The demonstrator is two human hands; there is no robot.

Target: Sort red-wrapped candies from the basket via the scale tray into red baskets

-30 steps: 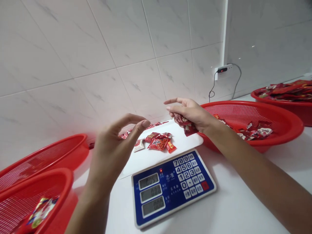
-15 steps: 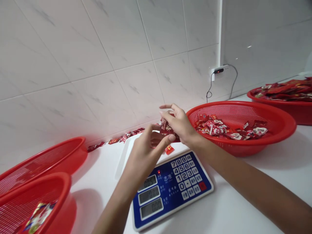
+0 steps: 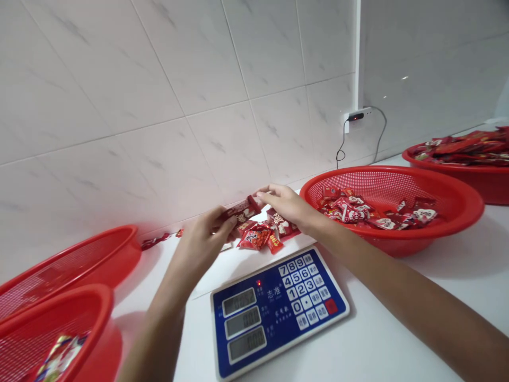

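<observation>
A dark red snack packet (image 3: 242, 210) with pale lettering is stretched between my hands above the scale. My left hand (image 3: 204, 233) is closed on its left end, with the thumb on the front. At the packet's right end are the thumb and forefinger of my right hand (image 3: 284, 204), in what looks like a pinch; the contact is partly hidden. Below my hands, several red snack packets (image 3: 254, 237) lie heaped on the white pan of the digital scale (image 3: 278, 313). The scale's blue panel has number keys and three displays.
To the right stands a red plastic basket (image 3: 457, 212) of small packets, with another full red basket (image 3: 437, 164) behind it. Two red baskets (image 3: 101, 302) are at the left; the nearer holds a few packets. Loose packets lie along the tiled wall (image 3: 214, 148). A plugged-in cable (image 3: 344, 143) hangs there.
My left hand has moved left and closed on a packet, which now shows lengthwise. My right hand has shifted slightly down and left. The heap on the pan is now uncovered.
</observation>
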